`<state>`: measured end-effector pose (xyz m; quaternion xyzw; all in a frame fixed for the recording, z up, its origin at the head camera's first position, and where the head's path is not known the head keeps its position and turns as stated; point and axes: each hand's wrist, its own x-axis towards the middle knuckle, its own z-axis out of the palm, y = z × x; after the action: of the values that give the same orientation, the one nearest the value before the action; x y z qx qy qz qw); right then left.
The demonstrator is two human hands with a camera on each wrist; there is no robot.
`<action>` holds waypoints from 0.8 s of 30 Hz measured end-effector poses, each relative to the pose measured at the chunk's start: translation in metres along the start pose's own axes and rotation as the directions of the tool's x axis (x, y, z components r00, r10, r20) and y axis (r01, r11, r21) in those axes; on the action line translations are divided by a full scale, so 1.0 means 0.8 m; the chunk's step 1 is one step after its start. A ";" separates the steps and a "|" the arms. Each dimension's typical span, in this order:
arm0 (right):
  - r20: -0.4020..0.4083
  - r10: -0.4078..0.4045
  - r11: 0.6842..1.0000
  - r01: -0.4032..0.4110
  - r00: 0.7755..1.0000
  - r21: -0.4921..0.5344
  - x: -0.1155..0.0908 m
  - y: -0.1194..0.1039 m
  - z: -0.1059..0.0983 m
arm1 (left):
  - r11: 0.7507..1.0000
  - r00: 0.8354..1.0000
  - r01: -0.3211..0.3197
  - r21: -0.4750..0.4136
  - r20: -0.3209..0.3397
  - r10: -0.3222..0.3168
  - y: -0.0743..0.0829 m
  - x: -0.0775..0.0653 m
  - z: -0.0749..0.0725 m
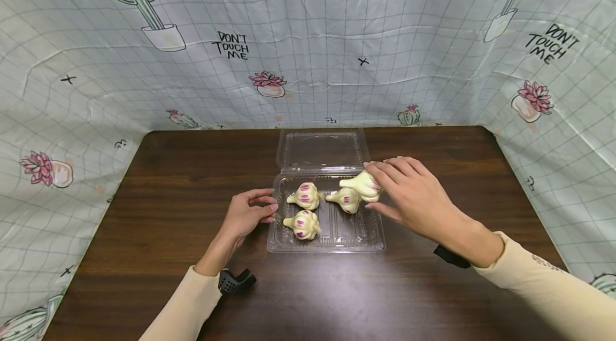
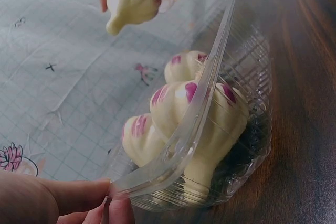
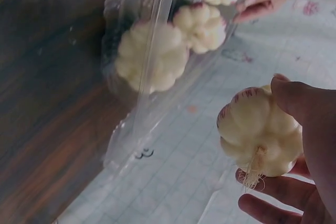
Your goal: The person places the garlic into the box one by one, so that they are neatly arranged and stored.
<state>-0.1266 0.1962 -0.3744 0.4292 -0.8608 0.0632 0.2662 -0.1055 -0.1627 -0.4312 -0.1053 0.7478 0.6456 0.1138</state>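
Right hand (image 1: 409, 196) grips garlic bulb (image 1: 364, 187) over clear container (image 1: 327, 249), near tabletop (image 1: 192, 180) far edge; left hand (image 1: 245, 215) pinches container's left rim – bulb looks light, stiff, smooth – hold round the fat middle, not the neck

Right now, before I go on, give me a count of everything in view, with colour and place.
Table: 1, dark brown, in front of the person
Printed cloth: 1 visible backdrop, pale with grid lines, plants and lettering, behind and beside the table
Container: 1, clear, on the table
Lid: 1, clear, open on the container's far side
Garlic bulbs: 3, cream with purple marks, in the container, two at left, one right of them
Held bulb: 1, cream with purple marks, above the container in the right hand
Wrist devices: 2, black, one at each wrist
Sleeves: 2, cream, one per forearm
Hands: 2, bare; right grips the held bulb, left hand pinches the container's left rim
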 end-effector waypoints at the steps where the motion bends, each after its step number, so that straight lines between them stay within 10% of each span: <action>1: 0.003 -0.005 1.000 0.005 1.000 0.003 0.000 -0.002 0.000 | 1.000 1.000 0.000 0.001 0.000 0.000 0.000 0.000 0.000; 24: 0.114 -0.062 0.998 0.060 0.992 0.018 -0.009 -0.034 0.011 | 1.000 1.000 -0.001 -0.005 0.003 0.001 0.000 -0.001 0.000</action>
<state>-0.1055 0.1811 -0.3889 0.4601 -0.8606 0.0364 0.2150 -0.1049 -0.1624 -0.4308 -0.1043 0.7461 0.6476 0.1142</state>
